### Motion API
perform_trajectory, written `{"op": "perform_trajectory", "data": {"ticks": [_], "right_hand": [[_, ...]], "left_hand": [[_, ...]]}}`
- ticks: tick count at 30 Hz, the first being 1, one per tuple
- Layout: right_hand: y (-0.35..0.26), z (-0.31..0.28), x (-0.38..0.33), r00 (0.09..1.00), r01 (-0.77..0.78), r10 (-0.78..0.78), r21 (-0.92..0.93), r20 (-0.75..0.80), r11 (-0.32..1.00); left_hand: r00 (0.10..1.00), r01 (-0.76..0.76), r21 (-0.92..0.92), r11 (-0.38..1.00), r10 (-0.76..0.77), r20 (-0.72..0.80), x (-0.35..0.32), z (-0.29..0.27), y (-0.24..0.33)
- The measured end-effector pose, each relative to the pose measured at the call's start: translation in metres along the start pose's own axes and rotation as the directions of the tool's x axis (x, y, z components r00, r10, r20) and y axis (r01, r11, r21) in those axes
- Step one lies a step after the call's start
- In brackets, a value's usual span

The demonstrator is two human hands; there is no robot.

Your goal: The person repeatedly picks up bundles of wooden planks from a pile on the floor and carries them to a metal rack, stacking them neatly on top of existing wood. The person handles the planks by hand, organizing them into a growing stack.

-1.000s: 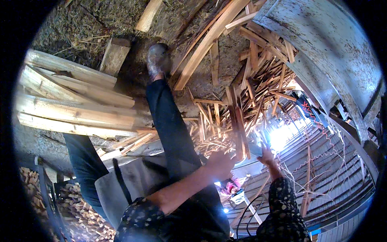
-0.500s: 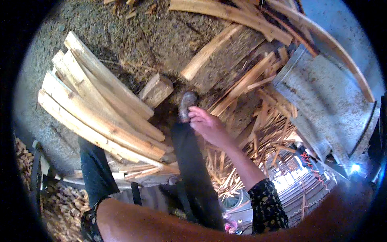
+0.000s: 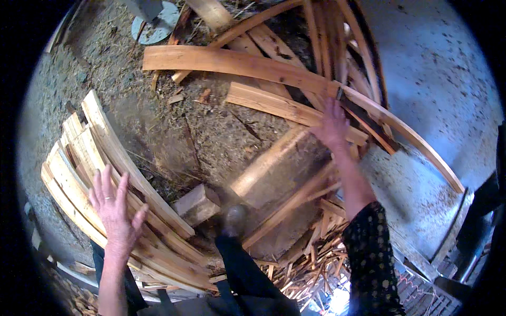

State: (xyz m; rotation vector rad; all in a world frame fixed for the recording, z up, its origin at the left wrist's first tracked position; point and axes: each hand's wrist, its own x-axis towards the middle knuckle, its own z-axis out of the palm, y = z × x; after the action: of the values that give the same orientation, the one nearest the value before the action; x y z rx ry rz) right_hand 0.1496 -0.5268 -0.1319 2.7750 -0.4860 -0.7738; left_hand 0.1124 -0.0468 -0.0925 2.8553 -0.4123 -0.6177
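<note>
At the left, my left hand (image 3: 115,216), a ring on one finger, is spread over a stack of pale wooden boards (image 3: 139,168); whether it touches them I cannot tell. My right hand (image 3: 333,126) reaches out at the right with its fingers stretched. Its fingertips are at a long reddish plank (image 3: 226,60), and a shorter board (image 3: 274,105) lies beside its thumb. It does not grip either one visibly. Between my hands, a wooden block (image 3: 197,205) rests on the ground near my shoe (image 3: 235,217), and a flat board (image 3: 269,166) lies beyond it.
More planks cross each other at the far right (image 3: 321,37). A speckled grey metal surface (image 3: 432,68) fills the right side, with a thin curved strip (image 3: 416,139) lying over it. Split sticks (image 3: 300,279) are piled near my right sleeve. A grey round plate (image 3: 158,29) stands at the far left.
My right hand has moved from beside my shoe out to the planks at the far right. My left hand has come into view over the board stack. The view has shifted.
</note>
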Motion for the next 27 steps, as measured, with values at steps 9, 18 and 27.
{"op": "perform_trajectory", "data": {"ticks": [9, 18, 27], "right_hand": [[0.029, 0.033, -0.010, 0.997, 0.014, -0.023, 0.130, 0.071, 0.991], [0.002, 0.067, -0.073, 0.990, 0.120, -0.112, -0.094, 0.089, 0.988], [-0.058, 0.014, -0.155, 0.893, 0.386, -0.449, 0.444, 0.040, 0.809]], "left_hand": [[0.990, -0.114, -0.149, 0.982, 0.099, -0.105, -0.004, 0.011, -0.023], [0.974, -0.160, -0.345, 0.925, 0.093, -0.204, 0.005, 0.007, -0.016], [0.980, -0.149, -0.425, 0.893, 0.075, -0.187, 0.004, 0.002, -0.021]]}}
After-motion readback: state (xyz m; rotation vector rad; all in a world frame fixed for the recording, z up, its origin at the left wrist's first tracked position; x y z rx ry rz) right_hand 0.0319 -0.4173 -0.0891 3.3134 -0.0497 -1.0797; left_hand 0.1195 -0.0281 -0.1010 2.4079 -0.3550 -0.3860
